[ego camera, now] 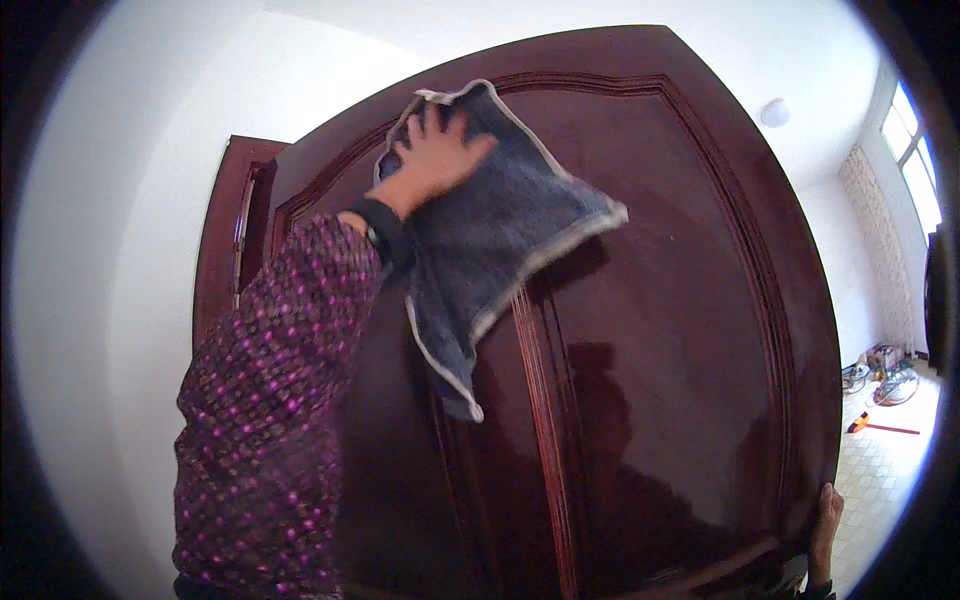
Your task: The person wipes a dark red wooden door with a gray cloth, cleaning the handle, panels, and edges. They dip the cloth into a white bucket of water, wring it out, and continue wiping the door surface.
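My left hand (442, 161) lies with fingers spread over a dark grey-blue cloth (502, 217) with a pale edging, pressing it to the upper part of a dark red-brown panelled door (675, 285). The cloth's lower corners hang loose below the palm. A dark band circles that wrist, and the hand is slightly blurred. At the lower right, my right hand (827, 517) grips the door's free edge. Its thumb side shows; part of the hand is hidden by the door.
A matching door frame (217, 232) stands at the left against a white wall (150, 300). Beyond the door's right edge, a broom (881, 428) with a red handle lies on the tiled floor (870, 465). Cables and other clutter (892, 382) lie farther back, near a patterned curtain (877, 202).
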A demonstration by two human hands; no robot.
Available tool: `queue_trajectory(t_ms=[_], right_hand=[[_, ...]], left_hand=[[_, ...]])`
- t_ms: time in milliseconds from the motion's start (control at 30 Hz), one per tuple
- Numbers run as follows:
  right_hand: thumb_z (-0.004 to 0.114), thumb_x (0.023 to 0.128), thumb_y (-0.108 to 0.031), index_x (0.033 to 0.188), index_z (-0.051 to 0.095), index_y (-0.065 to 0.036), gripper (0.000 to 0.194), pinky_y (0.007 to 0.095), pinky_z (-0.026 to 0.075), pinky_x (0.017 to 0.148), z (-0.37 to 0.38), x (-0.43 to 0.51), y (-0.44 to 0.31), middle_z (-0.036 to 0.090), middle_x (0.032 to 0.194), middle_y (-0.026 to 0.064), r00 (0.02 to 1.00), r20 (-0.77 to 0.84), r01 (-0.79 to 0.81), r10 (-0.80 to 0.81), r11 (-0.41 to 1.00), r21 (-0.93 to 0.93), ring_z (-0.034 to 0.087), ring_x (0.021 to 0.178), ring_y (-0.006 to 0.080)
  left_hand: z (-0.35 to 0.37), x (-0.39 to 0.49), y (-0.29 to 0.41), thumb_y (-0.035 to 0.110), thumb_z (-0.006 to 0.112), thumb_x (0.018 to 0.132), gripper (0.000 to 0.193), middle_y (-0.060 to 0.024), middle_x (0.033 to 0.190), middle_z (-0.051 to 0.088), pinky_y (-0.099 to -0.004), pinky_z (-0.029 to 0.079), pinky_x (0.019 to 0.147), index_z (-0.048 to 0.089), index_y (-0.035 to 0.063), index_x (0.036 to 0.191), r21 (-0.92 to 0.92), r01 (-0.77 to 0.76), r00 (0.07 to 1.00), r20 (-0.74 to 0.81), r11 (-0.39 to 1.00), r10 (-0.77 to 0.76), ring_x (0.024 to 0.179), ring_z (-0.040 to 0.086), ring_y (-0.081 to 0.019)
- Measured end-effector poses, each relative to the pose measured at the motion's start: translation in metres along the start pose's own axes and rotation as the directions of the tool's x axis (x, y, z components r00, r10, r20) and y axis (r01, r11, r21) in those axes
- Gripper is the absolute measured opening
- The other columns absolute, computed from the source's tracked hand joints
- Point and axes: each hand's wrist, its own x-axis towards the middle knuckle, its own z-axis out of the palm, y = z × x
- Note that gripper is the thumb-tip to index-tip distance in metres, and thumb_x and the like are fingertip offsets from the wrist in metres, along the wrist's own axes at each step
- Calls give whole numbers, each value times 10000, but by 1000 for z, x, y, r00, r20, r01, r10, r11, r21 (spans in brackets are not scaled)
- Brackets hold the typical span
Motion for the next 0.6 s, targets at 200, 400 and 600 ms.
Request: queue_trajectory(t_ms=[200, 400, 600], right_hand=[[455, 962, -397, 649, 378, -50, 473, 313, 239, 507, 14, 3, -2, 312, 606, -25, 999, -31, -6, 6, 1000, 24, 295, 595, 96], [493, 921, -394, 681, 453, -4, 459, 343, 264, 516, 13, -2, -36, 374, 600, 0, 997, 77, 26, -27, 1000, 5, 329, 600, 116], [488, 919, -376, 710, 493, 21, 449, 340, 300, 533, 16, -11, -56, 419, 595, 37, 999, 20, -32, 33, 996, -83, 354, 592, 140]], left_hand=[[-26, -211, 120, 529, 514, 830, 742, -215, 1483, 243, -658, 161, 1048, 362, 84, 1404, 25, -580, 815, 6, 815, 580, 1376, 158, -453], [-3, -120, 97, 624, 435, 842, 833, -257, 1453, 275, -574, 228, 1050, 397, -42, 1342, 115, -426, 895, -95, 898, 436, 1339, 221, -476], [7, 57, 51, 764, 315, 821, 1006, -262, 1517, 91, -523, 134, 1116, 158, 5, 1463, 71, -100, 994, -35, 993, 102, 1385, 94, -474]])
